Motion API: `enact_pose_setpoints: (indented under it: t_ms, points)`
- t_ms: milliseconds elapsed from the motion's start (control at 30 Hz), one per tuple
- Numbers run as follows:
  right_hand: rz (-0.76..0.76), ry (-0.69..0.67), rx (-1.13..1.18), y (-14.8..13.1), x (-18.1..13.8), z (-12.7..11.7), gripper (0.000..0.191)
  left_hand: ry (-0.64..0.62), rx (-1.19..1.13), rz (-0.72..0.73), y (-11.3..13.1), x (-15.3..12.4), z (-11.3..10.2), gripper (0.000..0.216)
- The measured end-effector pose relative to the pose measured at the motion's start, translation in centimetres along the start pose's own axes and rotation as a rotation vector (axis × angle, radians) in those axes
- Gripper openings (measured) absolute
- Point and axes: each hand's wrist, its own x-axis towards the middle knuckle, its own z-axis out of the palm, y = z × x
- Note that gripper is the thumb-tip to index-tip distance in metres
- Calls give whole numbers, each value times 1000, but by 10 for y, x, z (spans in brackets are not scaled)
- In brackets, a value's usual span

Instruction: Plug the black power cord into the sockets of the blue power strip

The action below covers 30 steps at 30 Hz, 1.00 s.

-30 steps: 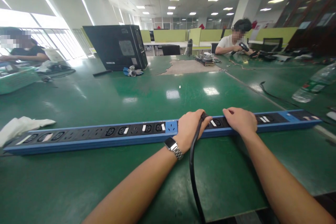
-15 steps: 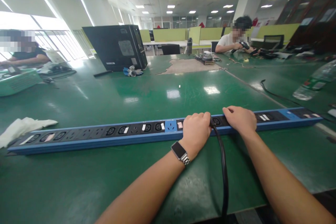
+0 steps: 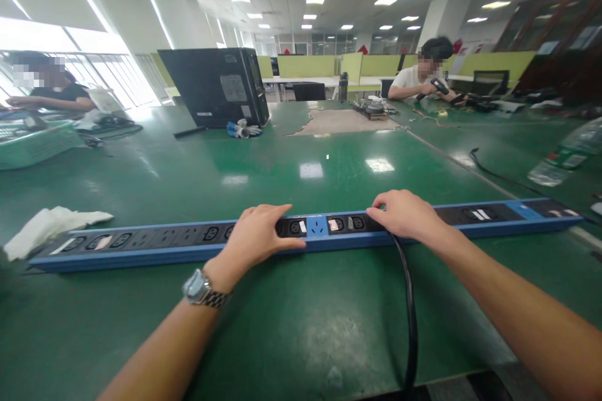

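A long blue and black power strip (image 3: 155,255) lies across the green table, with rows of black sockets and a few blue ones. My left hand (image 3: 256,232), wearing a metal-band watch (image 3: 200,288), spans the strip left of its middle blue socket, thumb and fingers apart. Right of that socket, my right hand (image 3: 407,213) is closed over the strip where a black power cord (image 3: 411,313) ends. The cord's plug is hidden under those fingers. From there the cord runs down over the table's front edge.
Crumpled white cloth (image 3: 56,225) lies by the strip's left end. Farther back are a black computer case (image 3: 221,88), gloves (image 3: 243,130) and a green basket (image 3: 42,147). A plastic bottle (image 3: 564,156) lies at right. Two people sit at the table's far sides.
My left hand has let go at the plug, slid left along the strip and spread its fingers. My right hand has moved left onto the cord's plug end. The view has shifted slightly.
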Motion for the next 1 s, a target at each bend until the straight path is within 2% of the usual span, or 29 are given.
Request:
enact_pose_setpoints:
  t_ms: [100,167,267,333,400,500,567,633,700,867,1000]
  points:
    - [-85,-51,-51,4,8,2,32,-86,25,-31,-51,-19,-8,92]
    - [-96,14,-60,7,5,-8,32,-64,31,-43,-65,-27,-7,90]
    - [-32,220,-3,-1,-2,-46,30,-30,32,-31,-65,-30,-4,87]
    - [16,371,89,-25,-2,-71,30,-22,32,-24,-61,-30,-4,86]
    - [-84,283,227,-63,4,-75,31,-15,28,-19,-59,-30,-4,85]
    - [-308,-15,426,-130,19,-38,31,4,14,-13,-59,-31,-3,86]
    - [-337,-113,468,-168,32,-3,31,21,11,-10,-60,-32,-2,84]
    - [-330,-154,400,-192,43,23,28,37,20,-9,-60,-33,-1,79]
    - [-311,-166,335,-204,48,33,27,49,30,-8,-60,-33,-1,75]
    - [-293,-187,248,-211,42,25,27,53,30,-5,-59,-33,-1,71]
    - [-265,-175,195,-226,31,31,31,54,10,-8,-59,-33,-2,65]
